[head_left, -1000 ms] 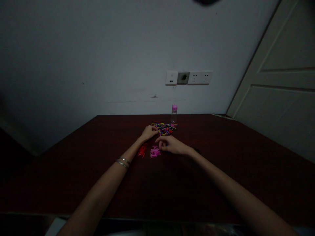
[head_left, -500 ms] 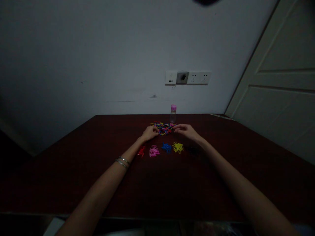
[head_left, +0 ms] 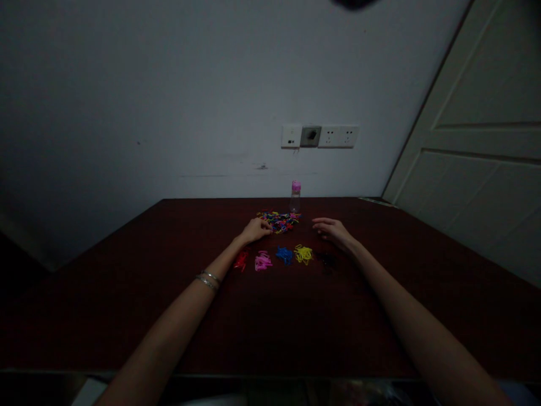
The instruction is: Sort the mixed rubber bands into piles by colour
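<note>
A mixed pile of small, thin coloured loops [head_left: 279, 221] lies on the dark red table [head_left: 270, 316]. At its left edge rests my left hand [head_left: 256, 230], fingers curled together at the loops; what they pinch is too small to make out. My right hand [head_left: 331, 230] is apart from the pile, to its right, with fingers stretched forward and nothing visible in them. Nearer to me are sorted heaps in a row: red [head_left: 240, 260], pink [head_left: 262, 261], blue [head_left: 284, 255], yellow [head_left: 303, 254], and a dim black heap [head_left: 326, 259] just below my right hand.
Behind the pile stands a clear bottle with a pink cap [head_left: 295, 197]. The wall [head_left: 211, 101] with its sockets [head_left: 338, 136] rises at the table's back edge. A pale panelled door [head_left: 477, 169] is on the right.
My right hand has moved away from the mixed pile, to the right, and its fingers no longer touch the loops. My left hand stays at the pile's left edge.
</note>
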A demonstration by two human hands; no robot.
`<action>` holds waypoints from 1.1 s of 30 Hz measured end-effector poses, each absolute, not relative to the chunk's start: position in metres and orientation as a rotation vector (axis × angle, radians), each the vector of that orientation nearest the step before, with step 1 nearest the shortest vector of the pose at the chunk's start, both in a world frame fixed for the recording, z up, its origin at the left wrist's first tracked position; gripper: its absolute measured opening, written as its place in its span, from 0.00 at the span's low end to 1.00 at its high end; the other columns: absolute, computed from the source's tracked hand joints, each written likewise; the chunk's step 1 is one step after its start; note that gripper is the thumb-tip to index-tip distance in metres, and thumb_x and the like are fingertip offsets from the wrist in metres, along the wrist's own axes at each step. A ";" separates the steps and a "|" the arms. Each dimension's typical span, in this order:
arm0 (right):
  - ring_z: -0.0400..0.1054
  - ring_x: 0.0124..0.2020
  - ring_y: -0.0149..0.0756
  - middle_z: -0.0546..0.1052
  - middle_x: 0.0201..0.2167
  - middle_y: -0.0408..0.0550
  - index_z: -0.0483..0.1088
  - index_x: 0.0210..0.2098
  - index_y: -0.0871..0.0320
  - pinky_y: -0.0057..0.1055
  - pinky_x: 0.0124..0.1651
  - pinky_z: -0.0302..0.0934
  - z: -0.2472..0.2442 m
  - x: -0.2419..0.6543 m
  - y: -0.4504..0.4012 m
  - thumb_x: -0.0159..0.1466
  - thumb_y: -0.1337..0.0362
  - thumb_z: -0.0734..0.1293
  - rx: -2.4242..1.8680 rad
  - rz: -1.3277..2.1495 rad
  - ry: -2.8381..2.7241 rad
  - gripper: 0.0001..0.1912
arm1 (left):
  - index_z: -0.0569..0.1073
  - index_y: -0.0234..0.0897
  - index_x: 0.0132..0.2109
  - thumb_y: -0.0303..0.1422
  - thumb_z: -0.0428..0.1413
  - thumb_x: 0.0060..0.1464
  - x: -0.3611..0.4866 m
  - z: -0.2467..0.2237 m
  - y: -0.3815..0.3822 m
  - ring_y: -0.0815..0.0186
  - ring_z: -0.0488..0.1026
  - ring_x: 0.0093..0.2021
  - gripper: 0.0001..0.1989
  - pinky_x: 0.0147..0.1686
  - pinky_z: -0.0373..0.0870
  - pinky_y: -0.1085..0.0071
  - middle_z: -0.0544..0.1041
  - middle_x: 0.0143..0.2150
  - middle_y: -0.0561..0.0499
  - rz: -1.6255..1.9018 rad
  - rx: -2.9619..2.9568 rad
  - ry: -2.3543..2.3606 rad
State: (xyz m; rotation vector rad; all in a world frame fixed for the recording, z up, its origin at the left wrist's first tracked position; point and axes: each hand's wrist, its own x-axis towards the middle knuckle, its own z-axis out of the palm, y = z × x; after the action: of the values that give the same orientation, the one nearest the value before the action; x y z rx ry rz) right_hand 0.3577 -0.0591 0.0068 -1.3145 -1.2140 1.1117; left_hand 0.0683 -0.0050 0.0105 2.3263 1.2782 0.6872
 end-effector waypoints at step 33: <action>0.62 0.22 0.25 0.74 0.29 0.48 0.71 0.36 0.60 0.19 0.18 0.54 0.014 0.347 -0.066 0.48 0.65 0.67 -1.370 1.012 -1.351 0.14 | 0.77 0.32 0.29 0.35 0.52 0.42 0.071 0.019 -0.006 0.66 0.70 0.34 0.12 0.35 0.63 0.74 0.75 0.28 0.52 0.979 2.121 1.230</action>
State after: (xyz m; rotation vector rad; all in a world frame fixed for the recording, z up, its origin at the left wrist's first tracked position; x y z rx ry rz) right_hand 0.3465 -0.0658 0.0142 -1.3701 -1.3505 1.0125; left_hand 0.0707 -0.0055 0.0190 2.1209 1.2303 0.9792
